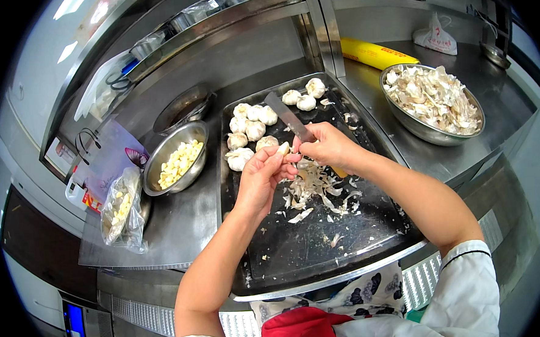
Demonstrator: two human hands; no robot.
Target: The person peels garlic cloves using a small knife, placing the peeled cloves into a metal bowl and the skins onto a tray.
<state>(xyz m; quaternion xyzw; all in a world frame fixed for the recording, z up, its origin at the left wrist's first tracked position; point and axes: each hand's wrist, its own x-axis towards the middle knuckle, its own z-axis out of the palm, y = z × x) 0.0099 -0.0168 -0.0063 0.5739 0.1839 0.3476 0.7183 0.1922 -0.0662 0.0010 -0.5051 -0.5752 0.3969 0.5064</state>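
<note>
My left hand [266, 171] pinches a garlic clove [283, 148] between thumb and fingers, over a black tray [302, 254]. Close beside it on the right, my right hand [326, 142] grips a knife [288, 117] with a broad metal blade that points up and away to the left. The fingertips of both hands nearly meet by the clove. Below them, loose garlic skins [314, 184] lie heaped on the tray, partly hidden by my hands. Whole garlic bulbs [255, 130] sit in a group at the tray's far left, with several more bulbs [306, 102] at its far end.
Left of the tray stand a steel bowl of peeled cloves [180, 166], a plastic-wrapped bowl with cloves [122, 213] and a dark pan [184, 109]. On the right counter are a steel bowl heaped with skins [433, 102] and a yellow roll [376, 55]. A steel shelf [217, 31] runs above.
</note>
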